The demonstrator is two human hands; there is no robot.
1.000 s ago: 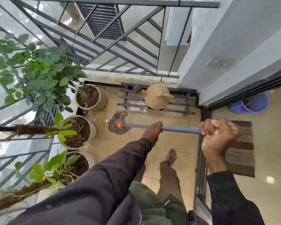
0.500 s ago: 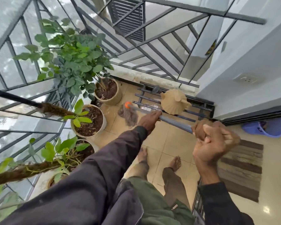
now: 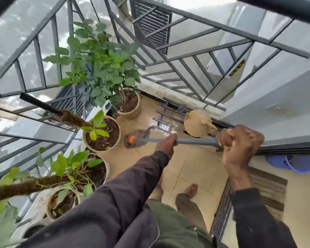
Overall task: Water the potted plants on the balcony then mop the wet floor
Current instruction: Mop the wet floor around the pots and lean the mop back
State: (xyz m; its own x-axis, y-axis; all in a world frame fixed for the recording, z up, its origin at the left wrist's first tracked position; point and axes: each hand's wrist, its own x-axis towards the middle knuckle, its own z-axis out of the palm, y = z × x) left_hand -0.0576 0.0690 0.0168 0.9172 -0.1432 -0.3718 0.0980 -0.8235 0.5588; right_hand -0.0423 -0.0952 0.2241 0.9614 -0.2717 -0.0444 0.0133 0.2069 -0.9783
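I hold a grey mop handle (image 3: 195,141) with both hands. My left hand (image 3: 166,144) grips it lower down, and my right hand (image 3: 240,142) grips its upper end. The stringy mop head (image 3: 138,138), with an orange collar, lies on the wet tan floor tiles (image 3: 191,161) beside the middle pot. Several potted plants line the railing on the left: a leafy bush in a beige pot (image 3: 131,104), a white pot (image 3: 102,134) with a small shoot, and two more pots (image 3: 89,170) nearer me. A tan watering can (image 3: 198,123) stands on a low metal rack.
The dark metal rack (image 3: 168,116) lies at the balcony's far end under the railing (image 3: 186,56). A sliding-door track (image 3: 222,203), a striped mat (image 3: 270,190) and a purple bucket (image 3: 297,164) are to the right. My bare feet (image 3: 191,189) stand on the tiles.
The mop head has slid left and nearer, toward the middle white pot. My view has tilted further left toward the railing and plants. Both hands keep their grip.
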